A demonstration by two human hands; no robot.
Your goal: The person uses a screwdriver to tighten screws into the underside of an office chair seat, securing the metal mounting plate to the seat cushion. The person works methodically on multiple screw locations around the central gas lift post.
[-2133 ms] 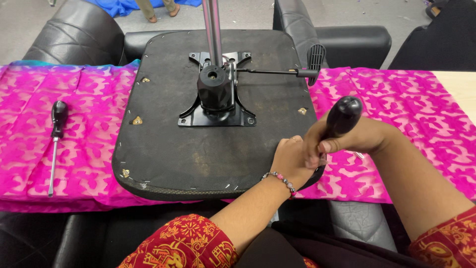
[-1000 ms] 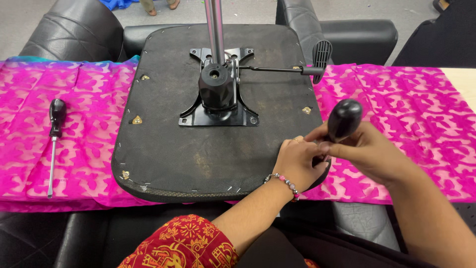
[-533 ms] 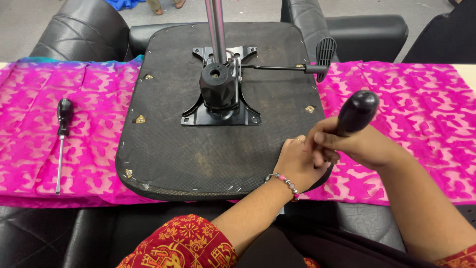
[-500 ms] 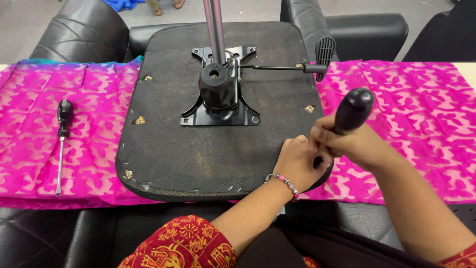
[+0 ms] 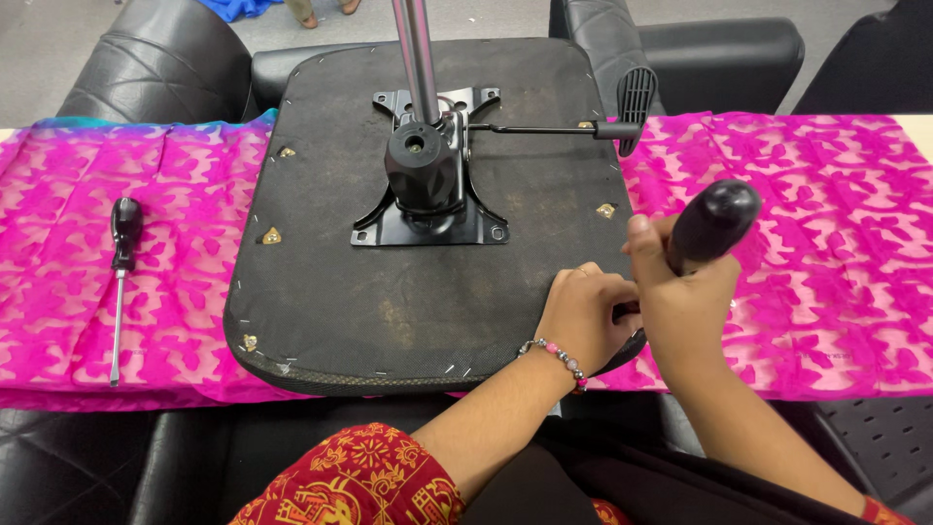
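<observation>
So here's the setup: we've got an upturned chair seat (image 5: 428,292) lying flat across a pink patterned cloth (image 5: 826,292), underside facing up, which puts the screw points and the metal mounting plate (image 5: 428,219) where we can get at them. The cloth looks like it's there to keep the table from getting scuffed, though that's just our guess.

Our right hand (image 5: 685,292) is wrapped tight around the black handle of a screwdriver (image 5: 714,224), which stands upright at about 4 o'clock from the plate, right by the seat's edge. The tip is hidden behind our fingers, so we can't say exactly what it sits in. Our left hand (image 5: 583,316) is curled in close at the base of the shaft, fingers pinched together around it, seemingly to steady the tip, and it rests on the seat rim.

Counting things up: two screwdrivers in all, the one we're gripping and a spare screwdriver (image 5: 120,272) lying untouched on the cloth at 9 o'clock, well apart from the seat. We count four brass fittings on the seat: one at (image 5: 285,152), one at (image 5: 271,235), one at (image 5: 605,210), and one down at 7 o'clock (image 5: 251,342). One gas cylinder (image 5: 418,58) sticks up from the plate, and one lever (image 5: 583,128) runs off towards 3 o'clock, ending in a paddle grip.
</observation>
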